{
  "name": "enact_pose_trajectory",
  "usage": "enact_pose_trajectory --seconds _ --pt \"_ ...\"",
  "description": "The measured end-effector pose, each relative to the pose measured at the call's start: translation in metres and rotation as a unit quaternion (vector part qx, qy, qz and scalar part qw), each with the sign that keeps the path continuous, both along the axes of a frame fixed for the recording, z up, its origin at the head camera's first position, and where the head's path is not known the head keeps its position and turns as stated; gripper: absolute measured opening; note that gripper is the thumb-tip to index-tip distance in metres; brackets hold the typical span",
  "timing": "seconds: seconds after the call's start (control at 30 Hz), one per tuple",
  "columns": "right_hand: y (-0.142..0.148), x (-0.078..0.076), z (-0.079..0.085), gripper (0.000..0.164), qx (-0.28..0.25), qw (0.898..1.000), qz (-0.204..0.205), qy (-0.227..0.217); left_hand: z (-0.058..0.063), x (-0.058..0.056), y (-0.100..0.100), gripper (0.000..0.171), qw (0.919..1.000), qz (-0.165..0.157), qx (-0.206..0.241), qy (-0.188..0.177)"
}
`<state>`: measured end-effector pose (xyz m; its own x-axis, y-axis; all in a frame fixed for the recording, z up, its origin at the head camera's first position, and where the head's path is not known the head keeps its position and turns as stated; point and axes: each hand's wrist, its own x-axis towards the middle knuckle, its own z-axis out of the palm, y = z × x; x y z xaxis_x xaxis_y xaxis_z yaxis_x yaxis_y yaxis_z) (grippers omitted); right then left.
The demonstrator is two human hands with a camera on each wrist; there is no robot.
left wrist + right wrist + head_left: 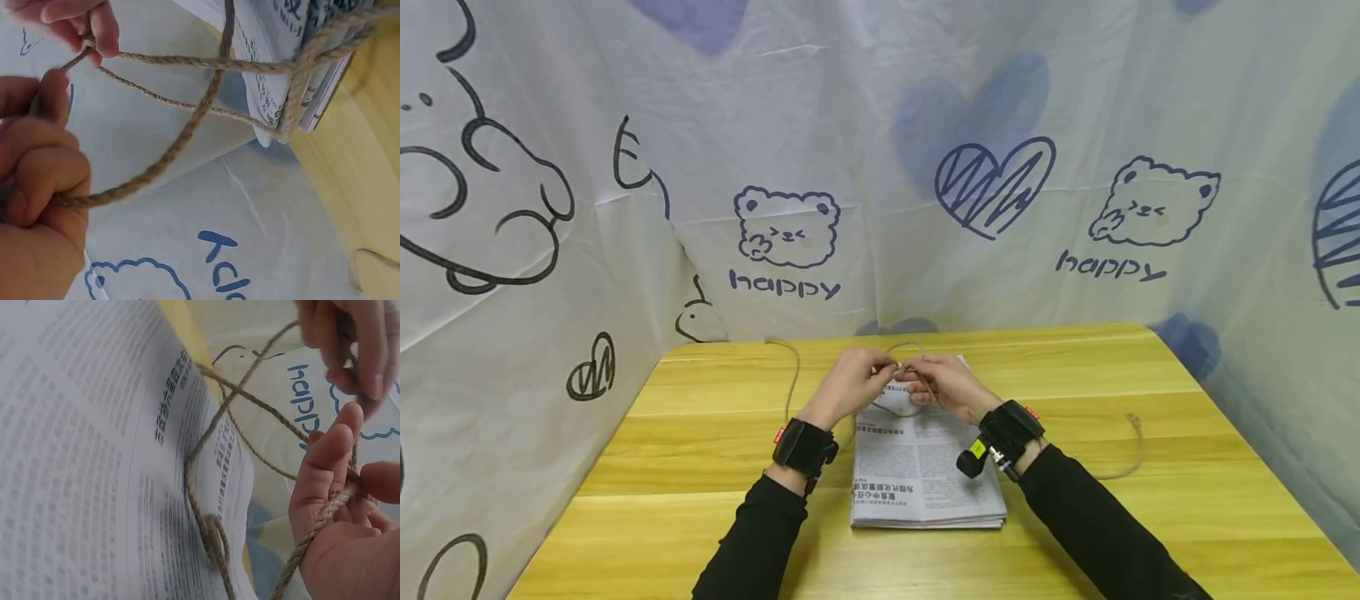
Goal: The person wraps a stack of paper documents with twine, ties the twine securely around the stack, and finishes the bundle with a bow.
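A stack of folded newspapers (925, 483) lies on the table, with brown twine (181, 140) looped around its far end. Above that end the two hands come close together. The left hand (850, 385) pinches a length of twine with its fingers curled. Between thumb and fingers, the right hand (953, 387) holds the twine at a small crossing or knot, and one strand runs over its palm in the right wrist view. Taut strands lead from the right hand down to the stack's edge. On the top sheet, a bend of the twine (215, 540) overlaps itself.
One loose twine end (793, 375) lies on the yellow wooden table (700, 467) left of the stack. Another twine end (1138, 442) lies to the right, partly behind the right sleeve. A white printed curtain (880, 275) hangs behind and on both sides.
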<state>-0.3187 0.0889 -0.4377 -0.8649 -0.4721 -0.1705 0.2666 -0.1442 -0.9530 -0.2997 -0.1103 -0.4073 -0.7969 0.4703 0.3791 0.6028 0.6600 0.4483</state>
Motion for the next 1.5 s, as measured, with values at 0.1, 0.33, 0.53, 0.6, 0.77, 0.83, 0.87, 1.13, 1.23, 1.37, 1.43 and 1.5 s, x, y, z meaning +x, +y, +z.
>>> enact_pose_trajectory --seconds 0.1,0.33,0.53,0.6,0.77,0.83,0.87,1.13,1.23,1.37,1.43,1.5 --pt "0.001 0.0 0.001 0.043 -0.015 1.0 -0.001 -0.013 -0.003 0.003 -0.004 0.018 0.9993 -0.005 -0.016 -0.033" --pt "0.004 -0.002 -0.003 0.043 -0.085 0.994 0.013 -0.074 -0.018 0.007 -0.011 0.016 0.9935 -0.021 -0.052 -0.099" --pt "0.004 -0.001 -0.006 0.028 -0.059 0.998 0.029 -0.024 -0.028 0.005 -0.013 0.009 0.9916 0.007 -0.027 -0.127" --pt "0.002 0.0 -0.006 0.031 -0.003 0.999 0.017 0.036 -0.03 0.005 -0.013 0.012 0.9933 0.03 -0.028 -0.108" --pt "-0.003 0.002 -0.006 0.041 0.112 0.982 -0.023 0.151 -0.033 0.005 -0.011 0.015 0.9935 0.083 -0.027 -0.072" --pt "-0.004 0.002 -0.006 0.041 0.127 0.977 -0.033 0.17 -0.034 0.004 -0.011 0.014 0.9929 0.095 -0.02 -0.069" --pt "-0.004 0.002 -0.007 0.042 0.131 0.975 -0.036 0.177 -0.034 0.004 -0.011 0.013 0.9925 0.101 -0.015 -0.067" --pt "0.001 0.002 -0.008 0.039 0.108 0.979 -0.043 0.167 -0.035 0.002 -0.021 0.008 0.9913 0.097 0.016 -0.087" --pt "0.003 0.002 -0.008 0.039 0.098 0.981 -0.044 0.161 -0.037 0.001 -0.026 0.006 0.9917 0.089 0.013 -0.092" --pt "0.004 0.001 -0.008 0.039 0.067 0.987 -0.046 0.138 -0.04 0.0 -0.032 0.007 0.9901 0.084 0.019 -0.11" --pt "0.005 0.0 -0.009 0.039 0.044 0.991 -0.047 0.119 -0.042 -0.002 -0.034 0.012 0.987 0.07 0.041 -0.139" --pt "0.006 -0.001 -0.01 0.038 0.023 0.993 -0.048 0.104 -0.044 -0.005 -0.036 0.019 0.9805 0.048 0.07 -0.177"
